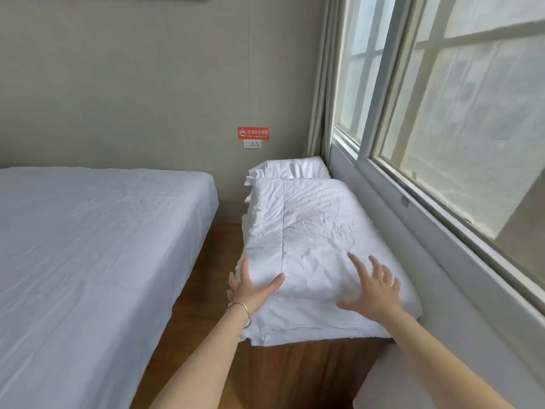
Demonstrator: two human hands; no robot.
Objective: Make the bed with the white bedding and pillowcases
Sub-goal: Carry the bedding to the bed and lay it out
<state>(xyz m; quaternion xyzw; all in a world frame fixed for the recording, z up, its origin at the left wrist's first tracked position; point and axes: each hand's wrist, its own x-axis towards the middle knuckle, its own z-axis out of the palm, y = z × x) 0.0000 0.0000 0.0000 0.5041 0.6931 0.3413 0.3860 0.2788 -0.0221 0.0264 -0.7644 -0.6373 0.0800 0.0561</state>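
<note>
Left hand (250, 286) grips near-left corner of folded white duvet (309, 231); right hand (374, 290) hovers above, fingers spread, released; pillow (290, 168) beyond.

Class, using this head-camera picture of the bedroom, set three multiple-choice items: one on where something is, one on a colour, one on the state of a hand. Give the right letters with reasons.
1. Where does the pillow lie?
A. at the far end of the narrow bed, by the wall
B. on the floor
C. on the wide bed

2. What colour is the no-smoking sign above the wall socket?
A. blue
B. red
C. green

3. How is the right hand held?
A. clenched in a fist
B. pinching a pillowcase
C. open, fingers spread over the folded white quilt

Answers:
1 A, the pillow sits beyond the quilt, next to the wall and window.
2 B, the sign is red with white lettering.
3 C, the fingers are straight and fanned, while the left hand wraps the quilt's near left corner.
</note>
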